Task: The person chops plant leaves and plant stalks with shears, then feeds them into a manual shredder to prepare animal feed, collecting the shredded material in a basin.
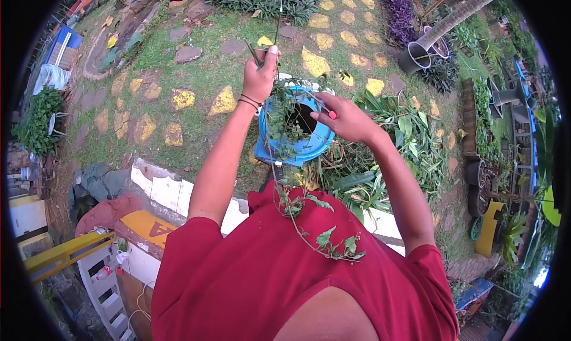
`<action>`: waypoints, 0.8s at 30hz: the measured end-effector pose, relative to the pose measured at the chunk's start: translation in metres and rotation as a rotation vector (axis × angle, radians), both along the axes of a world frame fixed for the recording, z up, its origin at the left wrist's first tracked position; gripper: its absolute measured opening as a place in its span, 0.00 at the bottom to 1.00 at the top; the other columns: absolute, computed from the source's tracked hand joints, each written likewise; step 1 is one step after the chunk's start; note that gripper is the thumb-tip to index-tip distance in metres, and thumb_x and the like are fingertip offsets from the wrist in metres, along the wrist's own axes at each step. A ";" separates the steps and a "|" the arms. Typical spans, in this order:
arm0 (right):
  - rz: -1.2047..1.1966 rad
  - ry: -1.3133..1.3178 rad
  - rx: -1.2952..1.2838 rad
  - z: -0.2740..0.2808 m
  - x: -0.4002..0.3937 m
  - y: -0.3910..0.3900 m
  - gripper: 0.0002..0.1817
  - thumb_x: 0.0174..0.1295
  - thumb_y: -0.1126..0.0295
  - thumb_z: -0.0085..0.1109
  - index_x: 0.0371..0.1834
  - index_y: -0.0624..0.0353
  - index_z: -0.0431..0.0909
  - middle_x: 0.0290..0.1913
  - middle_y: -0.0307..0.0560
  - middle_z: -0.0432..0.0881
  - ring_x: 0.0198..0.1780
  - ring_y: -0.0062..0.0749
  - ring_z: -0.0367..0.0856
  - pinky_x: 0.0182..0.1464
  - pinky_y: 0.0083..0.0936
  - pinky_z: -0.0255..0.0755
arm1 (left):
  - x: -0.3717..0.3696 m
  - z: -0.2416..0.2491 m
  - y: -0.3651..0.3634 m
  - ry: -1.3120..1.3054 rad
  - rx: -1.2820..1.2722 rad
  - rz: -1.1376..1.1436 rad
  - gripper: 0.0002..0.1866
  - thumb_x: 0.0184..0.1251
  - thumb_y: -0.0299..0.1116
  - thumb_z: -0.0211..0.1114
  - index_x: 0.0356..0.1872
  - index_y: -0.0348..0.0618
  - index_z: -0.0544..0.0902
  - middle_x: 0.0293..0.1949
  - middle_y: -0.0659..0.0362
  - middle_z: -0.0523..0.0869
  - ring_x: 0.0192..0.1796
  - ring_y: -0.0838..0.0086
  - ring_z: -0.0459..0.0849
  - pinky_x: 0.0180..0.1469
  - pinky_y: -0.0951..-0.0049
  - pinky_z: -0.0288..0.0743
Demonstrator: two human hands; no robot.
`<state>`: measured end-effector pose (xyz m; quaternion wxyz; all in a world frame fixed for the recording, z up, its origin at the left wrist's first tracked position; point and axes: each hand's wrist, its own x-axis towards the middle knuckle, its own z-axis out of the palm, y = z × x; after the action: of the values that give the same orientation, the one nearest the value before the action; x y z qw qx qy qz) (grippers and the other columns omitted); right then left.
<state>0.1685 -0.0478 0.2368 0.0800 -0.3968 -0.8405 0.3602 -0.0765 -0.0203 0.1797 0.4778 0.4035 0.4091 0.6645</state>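
Note:
My left hand (260,76) is closed around thin plant stems above the far left rim of a blue bin (270,155). A leafy vine (294,205) trails down across the bin and over the red shirt. On the bin's right side, my right hand (346,119) is closed on a small tool with a red handle (332,114). Its working end is too small to make out against the stems. Green sprigs (289,131) hang over the bin's dark round opening, partly hiding it.
A heap of cut leaves and stalks (404,144) lies on the grass right of the bin. Yellow-painted stepping stones (223,101) dot the lawn. A low white tiled edge (166,189) runs near my body. A grey pot (414,58) stands at the upper right.

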 end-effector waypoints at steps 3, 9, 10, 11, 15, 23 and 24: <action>0.062 -0.171 0.082 0.002 0.003 -0.001 0.23 0.68 0.50 0.58 0.57 0.56 0.76 0.40 0.56 0.83 0.45 0.54 0.82 0.49 0.45 0.75 | 0.007 -0.005 0.011 0.129 0.008 0.067 0.18 0.77 0.45 0.61 0.35 0.40 0.82 0.21 0.72 0.73 0.24 0.88 0.69 0.28 0.78 0.62; 0.172 -0.483 0.091 0.016 -0.021 0.020 0.25 0.68 0.44 0.54 0.50 0.55 0.79 0.44 0.54 0.84 0.53 0.54 0.82 0.54 0.47 0.76 | 0.034 0.009 0.022 0.415 0.156 0.175 0.16 0.75 0.43 0.63 0.35 0.39 0.81 0.29 0.64 0.86 0.33 0.83 0.81 0.40 0.75 0.73; 0.172 -0.483 0.089 0.020 -0.024 0.025 0.25 0.68 0.44 0.54 0.50 0.55 0.79 0.44 0.54 0.84 0.53 0.54 0.82 0.54 0.47 0.76 | 0.037 0.012 0.025 0.441 0.176 0.161 0.16 0.75 0.43 0.63 0.35 0.40 0.80 0.28 0.63 0.86 0.33 0.83 0.80 0.39 0.76 0.73; 0.197 -0.542 0.132 0.022 -0.026 0.030 0.27 0.68 0.44 0.55 0.55 0.55 0.77 0.45 0.53 0.84 0.53 0.53 0.82 0.55 0.46 0.76 | 0.041 0.016 0.028 0.436 0.234 0.168 0.15 0.74 0.43 0.64 0.35 0.41 0.79 0.24 0.63 0.83 0.28 0.82 0.76 0.35 0.74 0.71; 0.244 -0.678 0.152 0.042 -0.030 0.056 0.30 0.67 0.43 0.54 0.63 0.53 0.76 0.51 0.54 0.84 0.58 0.50 0.81 0.59 0.44 0.76 | 0.042 0.007 0.047 0.543 0.302 0.190 0.16 0.73 0.44 0.66 0.35 0.41 0.78 0.19 0.62 0.79 0.22 0.79 0.70 0.29 0.72 0.67; 0.233 -0.959 0.185 0.048 -0.070 0.054 0.30 0.62 0.44 0.57 0.58 0.54 0.83 0.58 0.52 0.84 0.58 0.47 0.84 0.59 0.43 0.77 | 0.051 0.006 0.076 0.381 0.368 0.273 0.15 0.74 0.45 0.65 0.37 0.42 0.82 0.21 0.65 0.79 0.25 0.82 0.74 0.30 0.75 0.69; 0.234 -0.958 0.181 0.048 -0.074 0.054 0.30 0.62 0.44 0.57 0.58 0.54 0.83 0.58 0.52 0.84 0.58 0.47 0.84 0.59 0.43 0.77 | 0.050 0.011 0.074 0.382 0.364 0.271 0.15 0.74 0.45 0.65 0.37 0.42 0.82 0.21 0.65 0.79 0.25 0.82 0.74 0.30 0.75 0.69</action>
<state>0.0945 0.0065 0.2846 -0.3219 -0.4121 -0.8495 0.0699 -0.0270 0.0532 0.1902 0.2187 0.5419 0.4157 0.6969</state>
